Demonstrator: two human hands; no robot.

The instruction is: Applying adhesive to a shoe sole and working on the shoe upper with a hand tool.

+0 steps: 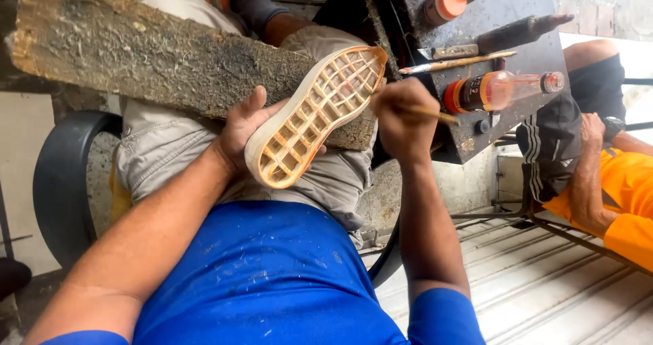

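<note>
The shoe sole [316, 117] overhangs the wooden board's [149, 53] near edge; left hand [245, 131] cups it, right hand [401, 117] fisted around a brush [435, 114] beside it.

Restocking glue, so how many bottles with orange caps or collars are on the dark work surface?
2. One bottle stands at the top edge, partly cut off; one clear bottle lies on its side beside the right hand. Others may be out of frame.
</note>
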